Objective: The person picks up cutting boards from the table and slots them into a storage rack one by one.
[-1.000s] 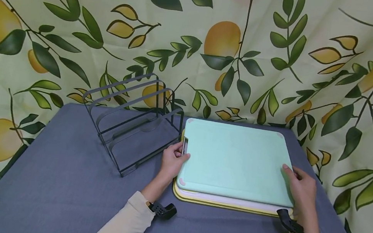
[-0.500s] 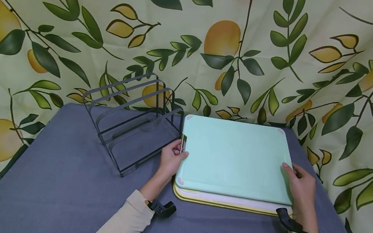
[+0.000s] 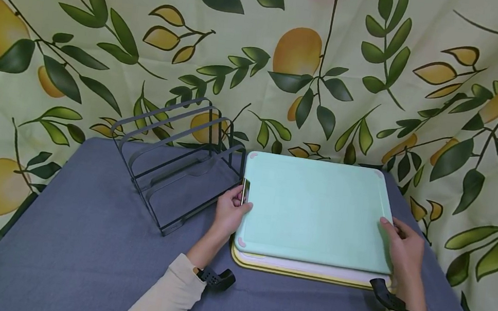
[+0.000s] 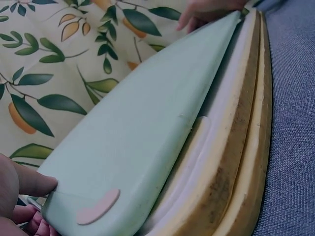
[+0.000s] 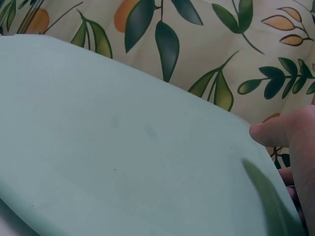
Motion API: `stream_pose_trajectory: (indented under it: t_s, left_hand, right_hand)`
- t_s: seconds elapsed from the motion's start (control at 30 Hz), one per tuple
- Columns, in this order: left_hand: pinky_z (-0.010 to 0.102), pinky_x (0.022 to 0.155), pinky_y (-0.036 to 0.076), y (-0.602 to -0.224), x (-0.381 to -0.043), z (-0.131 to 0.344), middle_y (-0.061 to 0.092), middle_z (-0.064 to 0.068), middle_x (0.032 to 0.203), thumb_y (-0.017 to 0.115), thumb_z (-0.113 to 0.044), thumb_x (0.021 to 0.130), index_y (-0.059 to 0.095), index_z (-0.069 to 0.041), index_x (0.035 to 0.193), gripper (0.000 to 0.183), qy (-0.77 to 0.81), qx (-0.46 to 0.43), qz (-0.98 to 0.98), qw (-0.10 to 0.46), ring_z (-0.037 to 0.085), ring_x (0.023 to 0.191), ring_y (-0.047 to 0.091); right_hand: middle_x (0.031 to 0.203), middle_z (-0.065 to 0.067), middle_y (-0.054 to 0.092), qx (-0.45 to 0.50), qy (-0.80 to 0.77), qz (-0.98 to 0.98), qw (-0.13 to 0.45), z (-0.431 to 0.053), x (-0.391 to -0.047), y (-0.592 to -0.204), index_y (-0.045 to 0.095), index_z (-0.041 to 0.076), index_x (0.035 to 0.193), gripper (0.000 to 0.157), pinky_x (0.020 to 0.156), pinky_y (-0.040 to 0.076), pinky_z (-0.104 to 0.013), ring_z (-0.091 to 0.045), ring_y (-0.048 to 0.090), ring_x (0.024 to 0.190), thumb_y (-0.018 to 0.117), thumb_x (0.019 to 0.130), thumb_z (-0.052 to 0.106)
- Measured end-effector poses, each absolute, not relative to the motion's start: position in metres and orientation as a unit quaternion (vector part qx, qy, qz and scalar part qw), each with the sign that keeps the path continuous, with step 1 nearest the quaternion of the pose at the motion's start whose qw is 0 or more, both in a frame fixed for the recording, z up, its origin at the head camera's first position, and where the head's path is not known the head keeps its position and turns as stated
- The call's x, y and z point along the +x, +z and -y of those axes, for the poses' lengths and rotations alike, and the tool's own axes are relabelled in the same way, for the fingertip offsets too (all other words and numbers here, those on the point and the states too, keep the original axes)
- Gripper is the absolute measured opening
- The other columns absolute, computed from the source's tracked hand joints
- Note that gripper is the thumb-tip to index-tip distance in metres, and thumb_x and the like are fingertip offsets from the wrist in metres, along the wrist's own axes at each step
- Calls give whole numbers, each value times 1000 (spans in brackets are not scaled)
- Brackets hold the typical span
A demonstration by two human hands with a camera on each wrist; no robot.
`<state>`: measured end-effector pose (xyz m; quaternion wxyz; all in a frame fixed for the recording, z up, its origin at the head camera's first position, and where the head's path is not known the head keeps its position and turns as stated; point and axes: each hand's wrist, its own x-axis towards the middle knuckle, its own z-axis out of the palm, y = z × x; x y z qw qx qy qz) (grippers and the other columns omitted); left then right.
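A mint green cutting board (image 3: pixel 317 210) with pink corner pads is held at both short sides. My left hand (image 3: pixel 228 215) grips its left side at the handle slot, thumb on top and fingers beneath. My right hand (image 3: pixel 405 250) pinches the right edge, its thumb (image 5: pixel 268 132) on the upper face. Under the green board lie further boards with yellow rims, the upper one with a whitish face (image 4: pixel 209 147). A dark gap shows between the green board and this stack in the left wrist view.
A dark metal rack (image 3: pixel 173 167) with several upright loops stands left of the boards, its right end close to the green board's left edge. A blue-grey cloth (image 3: pixel 77 259) covers the table. Behind hangs a curtain (image 3: pixel 255 32) printed with leaves and fruit.
Both hands have raised the green board slightly and shifted it a little toward the back, so more of the whitish board shows along the front. The rack has stayed put.
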<state>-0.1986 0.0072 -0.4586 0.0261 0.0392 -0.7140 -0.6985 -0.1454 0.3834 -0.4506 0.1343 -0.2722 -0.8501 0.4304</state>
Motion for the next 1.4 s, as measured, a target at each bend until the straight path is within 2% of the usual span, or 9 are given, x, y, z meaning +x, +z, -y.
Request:
stream_pose_trajectory:
  t_s: [0.37,0.63,0.87,0.97,1.07,1.17,1.23,1.3,1.4]
  left_hand:
    - [15,62,39,-454,-198,-7,45,4,89,67,6,81,57,4,129,49,-692,32,720,37,13,73,43]
    - [16,63,40,-452,-197,-6,47,7,89,68,6,80,59,4,125,46,-673,14,737,62,13,73,44]
    - [16,63,39,-452,-198,-6,47,7,89,67,6,80,60,4,124,45,-668,12,741,67,13,73,44]
    - [16,64,39,-452,-198,-5,47,7,90,67,6,81,58,4,126,46,-668,16,742,64,13,74,44]
    - [16,63,39,-451,-198,-3,47,7,91,67,6,81,58,5,127,47,-672,14,738,65,14,75,43]
    - [16,63,39,-450,-199,-3,47,8,91,67,7,81,58,5,126,46,-674,9,736,67,15,75,43]
    - [16,63,39,-450,-198,-3,47,7,90,67,7,81,58,5,126,46,-673,8,737,68,15,75,44]
    - [16,63,40,-450,-199,-3,46,7,90,67,7,81,58,5,126,46,-672,7,737,68,15,75,44]
    - [16,63,39,-449,-198,-2,46,6,91,67,7,81,57,5,127,47,-671,4,739,67,14,75,43]
  right_hand:
    - [85,19,47,-279,450,834,153,-383,-146,-446,54,8,136,63,67,35,-20,-4,43,79,57,90,51]
    - [88,23,47,-289,469,821,149,-383,-147,-445,53,9,137,64,72,35,-19,1,43,84,58,90,51]
    - [97,24,49,-292,475,818,144,-382,-145,-444,52,10,138,64,75,35,-17,6,42,88,57,90,52]
    - [104,17,53,-297,478,815,141,-382,-145,-444,52,10,139,64,76,35,-17,3,44,91,57,90,51]
    - [119,5,56,-303,483,811,133,-381,-147,-444,51,12,139,64,78,35,-18,-6,47,102,57,90,52]
    - [135,-3,51,-308,492,805,123,-381,-148,-444,49,15,141,64,78,36,-18,-14,45,113,54,90,55]
    - [139,-4,49,-309,499,801,118,-381,-148,-444,49,16,141,65,76,37,-16,-14,45,114,54,90,56]
    - [135,-1,51,-309,507,796,118,-381,-148,-444,49,16,141,65,73,38,-15,-10,47,108,54,90,56]
    - [114,8,57,-306,505,796,132,-382,-148,-445,51,14,139,64,69,38,-13,-1,47,93,57,90,53]
